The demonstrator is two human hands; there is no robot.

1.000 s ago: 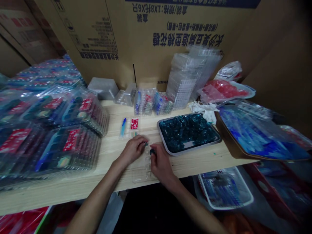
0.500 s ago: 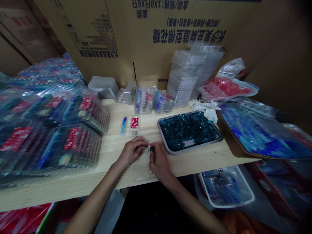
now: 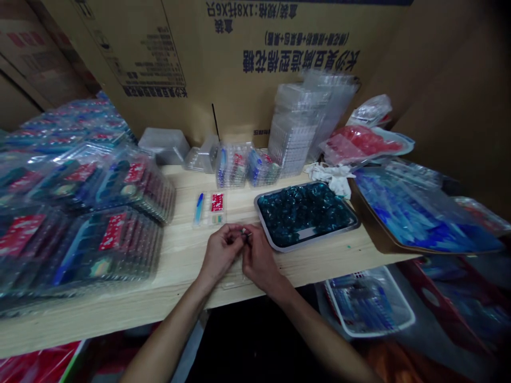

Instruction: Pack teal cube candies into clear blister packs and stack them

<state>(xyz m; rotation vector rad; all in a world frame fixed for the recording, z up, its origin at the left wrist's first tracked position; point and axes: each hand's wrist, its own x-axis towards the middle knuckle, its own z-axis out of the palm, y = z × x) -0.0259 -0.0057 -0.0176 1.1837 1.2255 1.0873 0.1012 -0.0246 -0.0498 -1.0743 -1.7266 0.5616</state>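
Low over the table's front part, my left hand (image 3: 222,251) and my right hand (image 3: 260,261) meet fingertip to fingertip. Both are closed in a pinch around a small dark piece (image 3: 245,234), mostly covered by the fingers. Beneath them lies a clear plastic blister tray (image 3: 233,281), largely hidden by my wrists. Just right of my right hand stands a shallow tray (image 3: 319,237) full of shiny dark teal pieces. Beyond my left hand, a filled clear blister tray (image 3: 207,219) holds a blue pen (image 3: 199,206) and a red patterned packet (image 3: 217,202).
Stacked filled blister packs (image 3: 115,250) crowd the table's left side. Clear empty trays (image 3: 293,141) are stacked at the back, beside a white cloth (image 3: 333,177) and a bag of red items (image 3: 365,142). A carton of blue pieces (image 3: 419,213) sits right; a white basket (image 3: 393,327) stands below.
My hands have come closer together, and their fingertips now meet around the small dark piece. The whole view has shifted slightly.
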